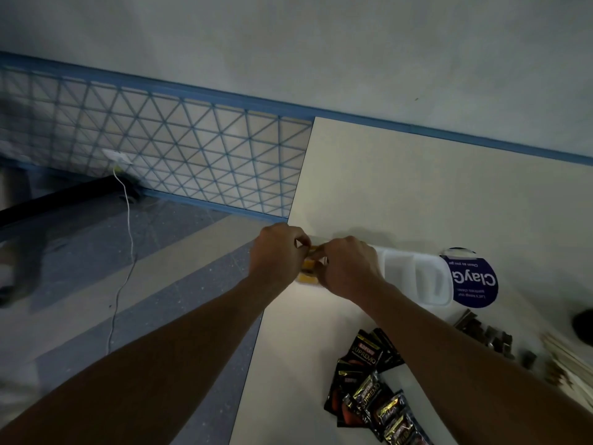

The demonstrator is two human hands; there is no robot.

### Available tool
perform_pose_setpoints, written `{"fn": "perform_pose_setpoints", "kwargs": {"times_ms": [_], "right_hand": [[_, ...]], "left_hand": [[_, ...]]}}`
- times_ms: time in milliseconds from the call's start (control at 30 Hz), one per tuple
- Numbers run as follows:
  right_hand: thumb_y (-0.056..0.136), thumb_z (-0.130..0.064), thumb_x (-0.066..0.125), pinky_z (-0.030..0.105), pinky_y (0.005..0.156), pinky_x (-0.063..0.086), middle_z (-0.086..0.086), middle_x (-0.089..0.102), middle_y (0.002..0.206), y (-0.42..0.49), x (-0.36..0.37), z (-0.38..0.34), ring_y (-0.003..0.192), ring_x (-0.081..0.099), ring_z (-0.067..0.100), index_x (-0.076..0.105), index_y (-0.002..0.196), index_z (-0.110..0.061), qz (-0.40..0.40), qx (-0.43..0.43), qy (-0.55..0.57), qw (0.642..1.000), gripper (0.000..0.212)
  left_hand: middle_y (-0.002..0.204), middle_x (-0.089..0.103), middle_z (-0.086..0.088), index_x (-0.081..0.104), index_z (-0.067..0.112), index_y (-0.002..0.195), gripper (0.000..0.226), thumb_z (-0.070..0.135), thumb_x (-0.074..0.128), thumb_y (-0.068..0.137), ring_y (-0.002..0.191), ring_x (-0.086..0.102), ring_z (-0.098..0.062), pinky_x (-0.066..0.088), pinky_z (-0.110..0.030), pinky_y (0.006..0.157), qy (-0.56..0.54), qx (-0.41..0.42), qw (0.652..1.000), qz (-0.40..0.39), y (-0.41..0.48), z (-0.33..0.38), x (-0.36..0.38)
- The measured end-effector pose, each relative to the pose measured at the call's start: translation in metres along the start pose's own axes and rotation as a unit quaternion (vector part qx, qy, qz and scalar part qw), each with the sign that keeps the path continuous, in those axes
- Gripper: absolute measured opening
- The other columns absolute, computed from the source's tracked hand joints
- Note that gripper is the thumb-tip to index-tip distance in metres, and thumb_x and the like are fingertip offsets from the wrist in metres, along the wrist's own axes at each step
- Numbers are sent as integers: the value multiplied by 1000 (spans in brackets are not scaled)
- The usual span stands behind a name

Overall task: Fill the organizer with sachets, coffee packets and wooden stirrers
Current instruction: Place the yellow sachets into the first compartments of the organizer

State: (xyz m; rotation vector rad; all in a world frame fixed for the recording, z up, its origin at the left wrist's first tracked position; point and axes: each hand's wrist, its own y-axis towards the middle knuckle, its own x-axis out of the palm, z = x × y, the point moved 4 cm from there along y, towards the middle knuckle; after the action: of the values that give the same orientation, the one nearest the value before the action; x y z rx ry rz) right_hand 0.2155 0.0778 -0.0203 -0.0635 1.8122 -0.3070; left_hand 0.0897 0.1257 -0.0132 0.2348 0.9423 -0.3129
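Where the white organizer [417, 277] lies at the bench's [401, 187] left edge, both hands meet over its left end: left hand [277, 252] and right hand [348, 268] pinch small yellow sachets [308, 274] between fingertips. Black coffee packets [369, 380] reading "KOPIKO SUPREMO" lie nearer, wooden stirrers [564, 358] far right. A blue round sticker [475, 281] reads "ClayG…", upside down.

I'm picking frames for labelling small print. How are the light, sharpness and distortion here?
Head view: dim, flat light with soft shadows beyond both hands; wide-angle bending curves the blue wall stripe; the far left edge is smeared with blur; the black coffee packets read "SUPREMO" clearly, while the yellow sachets between the left hand and right hand are too hidden to read.
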Motion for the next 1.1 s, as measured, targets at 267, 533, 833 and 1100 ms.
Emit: {"fn": "perform_pose_setpoints", "kwargs": {"times_ms": [267,533,833,1100], "right_hand": [[89,-37,61,32,75,54,-4,74,100,0,-1,3,89,68,20,73,112,-32,33,11,41,999,26],[84,-35,68,32,78,52,-2,73,104,-1,-1,5,95,68,23,67,120,-34,36,19,49,998,36],[78,-37,72,30,77,54,-11,72,92,-8,-11,11,86,66,14,73,107,-36,-6,9,85,996,29],[84,-47,65,31,79,54,-6,72,99,-2,1,2,91,67,20,73,110,-45,-51,-40,20,998,27]], "left_hand": [[91,73,-3,76,18,101,18,28,72,86,67,53,-6,36,-14,56,5,-15,999,-30,2,-5,8],[88,69,-1,72,21,107,23,23,71,85,68,52,-7,35,-14,59,7,-22,999,-26,3,-8,-2],[71,58,8,74,19,94,12,23,72,84,58,50,0,34,-13,54,2,-13,998,-66,3,-12,-9],[84,66,1,71,18,99,14,20,71,85,66,54,-4,33,-8,55,-10,-44,995,-87,-7,-15,-3]]}}
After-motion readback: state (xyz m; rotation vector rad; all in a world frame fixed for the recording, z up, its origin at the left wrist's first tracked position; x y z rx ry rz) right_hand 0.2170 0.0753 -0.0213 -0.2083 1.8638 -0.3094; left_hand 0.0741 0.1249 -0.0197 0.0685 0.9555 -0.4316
